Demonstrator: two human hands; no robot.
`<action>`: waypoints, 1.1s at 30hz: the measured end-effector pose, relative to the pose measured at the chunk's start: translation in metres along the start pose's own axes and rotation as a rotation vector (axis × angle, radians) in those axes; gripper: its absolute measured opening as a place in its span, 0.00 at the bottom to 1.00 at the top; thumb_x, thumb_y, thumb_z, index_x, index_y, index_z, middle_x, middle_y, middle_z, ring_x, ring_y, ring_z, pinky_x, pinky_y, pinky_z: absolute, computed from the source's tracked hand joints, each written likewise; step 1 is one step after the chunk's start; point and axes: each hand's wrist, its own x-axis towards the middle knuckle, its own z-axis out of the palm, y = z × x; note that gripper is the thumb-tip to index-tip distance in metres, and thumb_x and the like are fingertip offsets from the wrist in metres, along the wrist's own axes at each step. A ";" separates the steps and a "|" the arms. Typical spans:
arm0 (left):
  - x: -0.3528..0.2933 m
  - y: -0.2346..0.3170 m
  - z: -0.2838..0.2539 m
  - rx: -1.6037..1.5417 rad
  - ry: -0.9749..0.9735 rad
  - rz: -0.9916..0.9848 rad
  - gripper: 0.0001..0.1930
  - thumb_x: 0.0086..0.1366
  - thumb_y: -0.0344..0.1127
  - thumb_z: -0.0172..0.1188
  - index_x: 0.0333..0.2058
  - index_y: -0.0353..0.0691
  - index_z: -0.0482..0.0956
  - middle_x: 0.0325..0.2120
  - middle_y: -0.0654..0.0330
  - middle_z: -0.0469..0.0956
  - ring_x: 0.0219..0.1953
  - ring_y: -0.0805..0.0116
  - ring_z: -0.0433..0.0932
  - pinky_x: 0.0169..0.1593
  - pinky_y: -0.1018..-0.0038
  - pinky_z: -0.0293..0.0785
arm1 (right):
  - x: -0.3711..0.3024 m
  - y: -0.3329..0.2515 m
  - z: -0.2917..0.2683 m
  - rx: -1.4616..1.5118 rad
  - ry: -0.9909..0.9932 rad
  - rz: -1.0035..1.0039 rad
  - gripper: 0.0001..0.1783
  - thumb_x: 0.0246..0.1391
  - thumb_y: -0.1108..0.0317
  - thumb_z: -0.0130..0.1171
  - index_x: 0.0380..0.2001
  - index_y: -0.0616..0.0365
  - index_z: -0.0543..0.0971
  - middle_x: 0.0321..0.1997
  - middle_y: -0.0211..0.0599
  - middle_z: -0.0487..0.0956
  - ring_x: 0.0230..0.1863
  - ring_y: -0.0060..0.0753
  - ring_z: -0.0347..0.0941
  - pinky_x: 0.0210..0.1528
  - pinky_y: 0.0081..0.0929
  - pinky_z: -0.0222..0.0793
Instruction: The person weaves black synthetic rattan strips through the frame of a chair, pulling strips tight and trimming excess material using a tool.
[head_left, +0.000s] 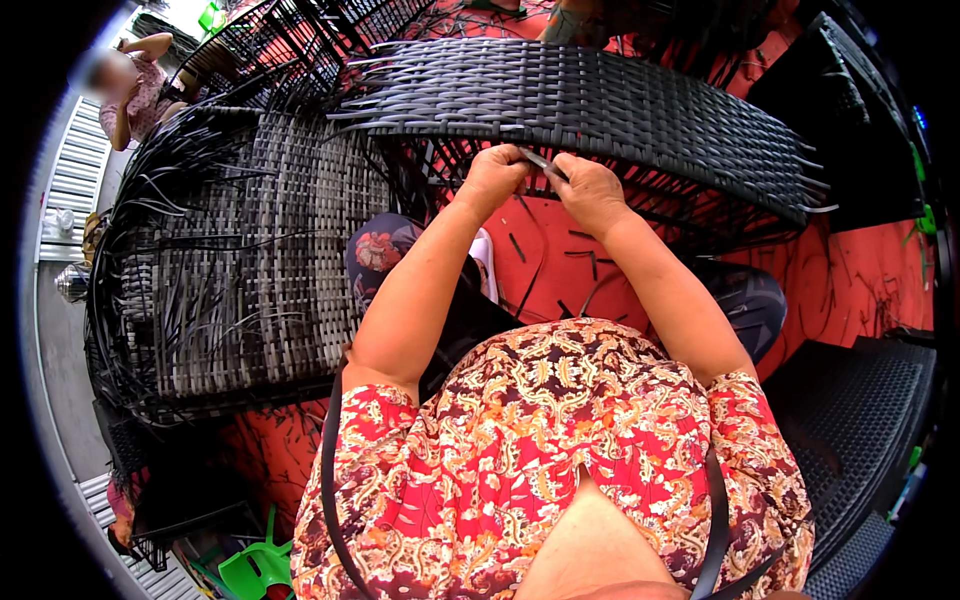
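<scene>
A long, curved panel of dark grey wicker [590, 95] lies across in front of me, with loose strip ends at both sides. Just under its near edge, my left hand [495, 178] is closed in a pinch; what its fingertips hold is too small to make out. Beside it, my right hand [590, 195] is closed round a slim metal-bladed tool [537, 159], its tip pointing left to my left fingertips. Whether it is a knife or scissors cannot be told. Dark rods of the frame show beneath the panel.
To the left stands a large woven piece [240, 250] with many loose strips. Cut strips litter the red floor [570, 262]. Dark woven panels [850, 430] are stacked at the right. A green plastic chair [258, 570] is at the lower left. Another person [140, 95] sits at the far left.
</scene>
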 end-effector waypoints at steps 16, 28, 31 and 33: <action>-0.051 0.098 -0.033 1.287 -0.122 0.839 0.14 0.50 0.23 0.54 0.37 0.41 0.78 0.34 0.58 0.77 0.40 0.58 0.75 0.45 0.69 0.70 | 0.019 0.015 -0.065 0.488 -0.058 0.143 0.09 0.48 0.66 0.53 0.20 0.61 0.75 0.15 0.35 0.71 0.18 0.25 0.66 0.25 0.27 0.63; -0.005 0.059 -0.073 0.858 0.192 0.743 0.11 0.56 0.24 0.57 0.37 0.41 0.81 0.37 0.59 0.79 0.40 0.63 0.78 0.47 0.74 0.72 | 0.029 0.151 -0.202 1.054 0.294 0.516 0.11 0.52 0.63 0.55 0.18 0.51 0.70 0.08 0.14 0.59 0.06 0.11 0.48 0.09 0.15 0.42; 0.002 0.049 -0.069 0.809 0.154 0.699 0.10 0.56 0.29 0.60 0.38 0.44 0.82 0.38 0.61 0.79 0.44 0.65 0.75 0.50 0.74 0.69 | 0.013 0.173 -0.222 0.916 0.303 0.624 0.13 0.52 0.63 0.54 0.17 0.51 0.69 0.07 0.15 0.58 0.06 0.11 0.48 0.08 0.16 0.41; 0.003 0.047 -0.069 0.816 0.142 0.707 0.10 0.55 0.30 0.61 0.38 0.46 0.82 0.39 0.63 0.78 0.46 0.66 0.74 0.52 0.72 0.67 | 0.012 0.177 -0.221 0.938 0.297 0.618 0.13 0.52 0.63 0.54 0.17 0.51 0.69 0.07 0.15 0.57 0.06 0.11 0.47 0.08 0.16 0.41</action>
